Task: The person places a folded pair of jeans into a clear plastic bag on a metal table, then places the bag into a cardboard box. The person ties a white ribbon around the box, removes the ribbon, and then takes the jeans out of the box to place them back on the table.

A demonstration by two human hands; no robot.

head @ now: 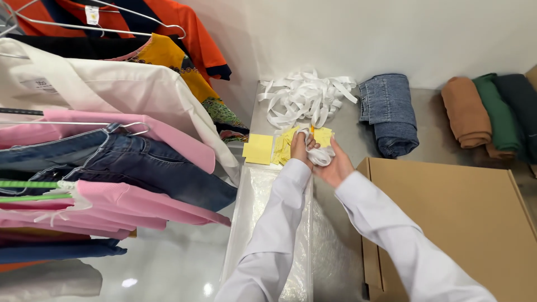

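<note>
My left hand [300,147] and my right hand [335,165] meet over the far part of a grey table [347,131], both in white sleeves. Together they grip a bundle of white ribbon [318,154], which looks wound around the fingers. Just beyond the hands lie several yellow paper squares [258,149]. A loose heap of white ribbon strips [305,96] sits behind them against the wall.
A brown cardboard box [464,218] stands at the right. Clear plastic bags [279,218] lie under my arms. Folded jeans [390,114] and rolled brown, green and dark garments [486,112] rest at the back. Hung clothes [112,140] fill the left.
</note>
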